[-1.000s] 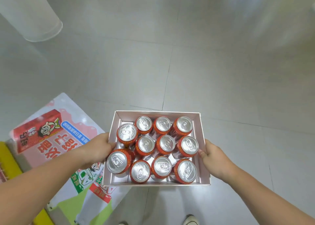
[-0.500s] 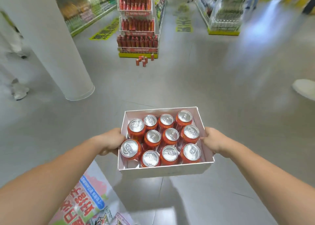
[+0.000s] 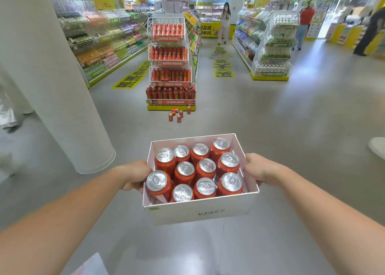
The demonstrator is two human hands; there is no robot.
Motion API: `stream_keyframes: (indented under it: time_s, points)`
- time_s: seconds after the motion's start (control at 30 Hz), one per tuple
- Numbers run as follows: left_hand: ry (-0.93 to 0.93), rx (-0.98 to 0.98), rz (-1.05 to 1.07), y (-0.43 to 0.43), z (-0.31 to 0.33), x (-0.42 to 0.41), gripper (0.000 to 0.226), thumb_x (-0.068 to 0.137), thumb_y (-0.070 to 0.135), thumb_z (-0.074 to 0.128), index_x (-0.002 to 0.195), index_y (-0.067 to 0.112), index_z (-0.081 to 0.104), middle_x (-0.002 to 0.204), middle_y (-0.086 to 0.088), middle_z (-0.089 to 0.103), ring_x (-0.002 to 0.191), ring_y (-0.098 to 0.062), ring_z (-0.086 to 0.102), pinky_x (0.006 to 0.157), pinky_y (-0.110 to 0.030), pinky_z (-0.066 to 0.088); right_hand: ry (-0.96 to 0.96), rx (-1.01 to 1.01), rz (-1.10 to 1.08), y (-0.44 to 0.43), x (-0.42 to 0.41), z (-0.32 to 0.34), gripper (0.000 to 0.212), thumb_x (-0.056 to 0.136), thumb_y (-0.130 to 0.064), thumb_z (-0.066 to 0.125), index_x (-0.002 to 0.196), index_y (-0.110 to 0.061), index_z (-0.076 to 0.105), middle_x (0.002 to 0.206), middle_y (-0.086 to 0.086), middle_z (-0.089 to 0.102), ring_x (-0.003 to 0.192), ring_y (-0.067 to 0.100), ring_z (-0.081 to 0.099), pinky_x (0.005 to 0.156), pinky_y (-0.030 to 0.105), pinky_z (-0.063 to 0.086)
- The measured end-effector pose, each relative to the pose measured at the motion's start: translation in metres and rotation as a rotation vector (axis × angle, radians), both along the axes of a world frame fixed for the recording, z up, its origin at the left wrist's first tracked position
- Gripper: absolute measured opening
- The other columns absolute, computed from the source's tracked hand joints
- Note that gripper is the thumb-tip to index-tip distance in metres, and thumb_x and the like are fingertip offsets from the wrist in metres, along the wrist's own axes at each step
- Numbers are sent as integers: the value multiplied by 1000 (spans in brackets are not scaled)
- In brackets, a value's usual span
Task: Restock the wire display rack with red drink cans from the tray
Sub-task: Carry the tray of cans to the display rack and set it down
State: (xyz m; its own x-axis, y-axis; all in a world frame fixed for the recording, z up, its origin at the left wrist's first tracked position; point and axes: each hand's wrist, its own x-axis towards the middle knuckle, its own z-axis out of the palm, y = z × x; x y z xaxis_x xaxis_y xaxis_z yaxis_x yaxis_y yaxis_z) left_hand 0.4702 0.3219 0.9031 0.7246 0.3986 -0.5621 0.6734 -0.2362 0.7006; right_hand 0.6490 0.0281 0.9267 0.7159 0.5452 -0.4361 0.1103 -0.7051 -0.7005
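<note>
- A tall white wire display rack (image 3: 169, 66), stocked with red drinks, is seen well ahead.
- A white cardboard tray (image 3: 200, 212) is held between both hands.
- Its side walls are gripped by the left hand (image 3: 133, 175) and the right hand (image 3: 260, 170), fingers curled.
- Red silver-topped drink cans (image 3: 207, 166) are stood upright inside the tray.

Your left hand (image 3: 135, 175) and right hand (image 3: 261, 170) grip the tray (image 3: 177, 212) by its side walls, and your fingertips are hidden beneath it on both sides. Between your hands, the red cans (image 3: 205, 166) hide one another's labels. The handwriting on the wall nearest you is too small to read. Far ahead of the grip, the wire rack (image 3: 169, 66) carries price strips you cannot make out, and the loose cans (image 3: 178, 114) at its foot overlap too much to count. Left of your left forearm, a pale shape (image 3: 10, 124) is blurred and cut by the edge.
</note>
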Motion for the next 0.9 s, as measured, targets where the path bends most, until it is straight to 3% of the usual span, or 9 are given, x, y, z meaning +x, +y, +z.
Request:
stream_keyframes:
  time_s: [0.13, 0.23, 0.37, 0.5, 0.63, 0.9]
  points:
    - [5, -1, 18, 78, 9, 61, 20, 91, 0, 57, 106, 5, 70, 87, -10, 79, 75, -26, 77, 56, -32, 58, 24, 14, 38, 78, 68, 8, 27, 91, -2, 42, 97, -12, 67, 80, 5, 75, 72, 28, 75, 48, 30, 53]
    - [2, -6, 33, 136, 9, 109, 16, 91, 1, 57, 101, 5, 69, 81, -7, 78, 70, -24, 75, 55, -30, 58, 41, 28, 71, 142, 126, 4, 30, 91, -3, 42, 101, -11, 68, 84, 7, 78, 78, 30, 76, 50, 33, 55]
    - [-16, -12, 40, 217, 12, 173, 27, 82, 7, 63, 108, 4, 71, 98, -15, 78, 90, -33, 76, 82, -49, 61, 42, 41, 119, 231, 207, 1, 28, 93, -5, 42, 102, -12, 68, 87, 6, 79, 77, 29, 77, 54, 37, 58]
    - [-47, -25, 96, 300, 18, 232, 38, 73, 11, 66, 111, 6, 70, 101, -16, 77, 92, -34, 75, 84, -53, 60, 32, 55, 165, 325, 280, 11, 20, 96, -12, 49, 101, -16, 68, 88, 2, 79, 78, 25, 77, 57, 37, 59]
    - [-59, 23, 140, 389, 22, 288, 28, 87, 5, 61, 113, 9, 70, 102, -15, 77, 90, -33, 76, 77, -51, 62, 26, 89, 193, 418, 344, 15, 15, 97, -16, 52, 99, -18, 67, 86, -1, 79, 78, 24, 77, 60, 39, 60]
    - [-98, 68, 169, 577, -4, 410, 19, 90, 7, 61, 105, 9, 71, 94, -14, 78, 84, -31, 76, 69, -45, 63, 1, 101, 186, 611, 464, -18, 12, 97, -26, 56, 106, -22, 64, 95, 1, 77, 82, 23, 76, 58, 34, 58]
